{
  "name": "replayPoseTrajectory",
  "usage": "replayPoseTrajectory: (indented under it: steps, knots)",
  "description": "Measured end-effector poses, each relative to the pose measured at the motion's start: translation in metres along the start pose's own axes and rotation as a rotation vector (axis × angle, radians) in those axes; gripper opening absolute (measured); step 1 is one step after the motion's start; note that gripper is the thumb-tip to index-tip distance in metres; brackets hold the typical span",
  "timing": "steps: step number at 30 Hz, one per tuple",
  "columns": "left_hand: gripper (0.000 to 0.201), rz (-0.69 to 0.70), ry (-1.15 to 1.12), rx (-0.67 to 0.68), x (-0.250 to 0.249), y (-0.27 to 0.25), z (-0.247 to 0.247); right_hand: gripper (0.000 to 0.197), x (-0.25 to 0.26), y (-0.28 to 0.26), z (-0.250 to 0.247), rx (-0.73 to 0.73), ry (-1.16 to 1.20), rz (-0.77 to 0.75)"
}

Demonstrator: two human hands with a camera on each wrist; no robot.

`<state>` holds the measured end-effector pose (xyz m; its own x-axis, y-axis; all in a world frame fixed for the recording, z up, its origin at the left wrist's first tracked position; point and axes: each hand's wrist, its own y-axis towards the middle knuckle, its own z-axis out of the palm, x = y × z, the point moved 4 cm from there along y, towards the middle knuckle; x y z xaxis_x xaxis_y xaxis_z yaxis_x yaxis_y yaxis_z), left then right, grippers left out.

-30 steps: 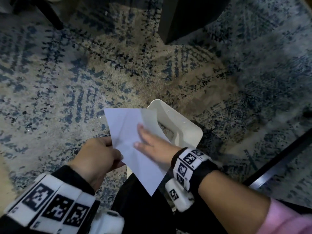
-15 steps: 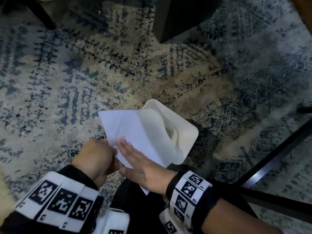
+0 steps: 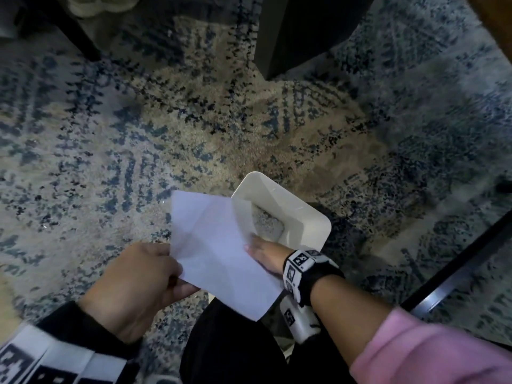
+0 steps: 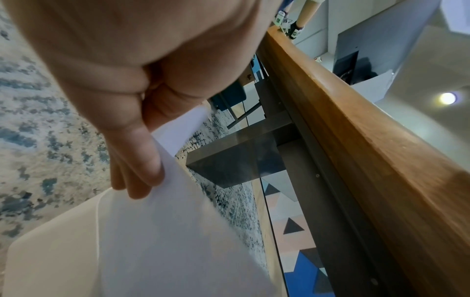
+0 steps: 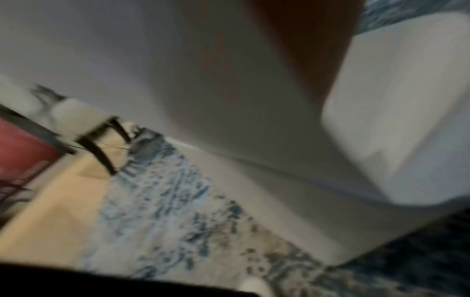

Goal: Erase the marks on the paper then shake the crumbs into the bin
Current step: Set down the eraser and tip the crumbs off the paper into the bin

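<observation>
A blue-and-beige patterned rug (image 3: 138,128) covers the floor, with a dark table leg (image 3: 279,31) behind the white bin (image 3: 304,217). The left hand (image 3: 138,286) pinches the paper (image 3: 219,250) over the bin's near edge, hiding part of the opening. The right hand (image 3: 267,254) lies beneath the paper's right edge, its fingers mostly hidden, so its grip cannot be judged.

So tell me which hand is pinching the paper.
The left hand: its thumb and fingers pinch the paper edge. The right hand lies flat beside it.
</observation>
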<state>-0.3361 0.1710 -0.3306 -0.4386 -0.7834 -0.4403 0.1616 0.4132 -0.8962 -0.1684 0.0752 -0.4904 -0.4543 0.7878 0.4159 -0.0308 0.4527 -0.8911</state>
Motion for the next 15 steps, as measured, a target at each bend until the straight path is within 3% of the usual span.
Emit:
replayPoseTrajectory:
  steps: [2,3,6,8,9,11,13,14,15]
  knots:
    - [0.027,0.0,0.01,-0.006,0.001,0.0,-0.001,0.062,-0.012,0.009,-0.023,-0.144,-0.15,0.212]
    - [0.027,-0.004,0.017,-0.004,0.002,-0.001,-0.001,0.063,-0.006,0.007,-0.033,-0.23,-0.146,0.192]
    - [0.027,0.002,0.028,0.013,0.0,0.002,0.004,0.067,0.044,-0.008,-0.037,-0.34,-0.076,-0.177]
    - [0.027,0.015,0.036,0.026,-0.002,0.003,0.005,0.067,0.059,-0.01,-0.018,-0.227,-0.026,-0.351]
    - [0.027,0.022,0.032,0.034,-0.003,0.002,0.004,0.065,0.053,-0.007,-0.008,-0.144,-0.034,-0.359]
    - [0.03,0.025,0.019,0.054,-0.006,-0.001,-0.001,0.058,0.018,0.006,-0.006,-0.069,-0.104,-0.181]
    - [0.032,0.027,0.012,0.052,-0.005,-0.002,-0.008,0.053,-0.011,0.008,-0.025,-0.154,-0.161,0.132]
    - [0.032,0.029,0.01,0.053,-0.003,0.0,-0.01,0.055,-0.015,0.003,-0.037,-0.241,-0.157,0.194]
    - [0.032,0.025,-0.001,0.053,-0.003,0.002,-0.01,0.059,-0.008,-0.002,-0.044,-0.333,-0.134,0.146]
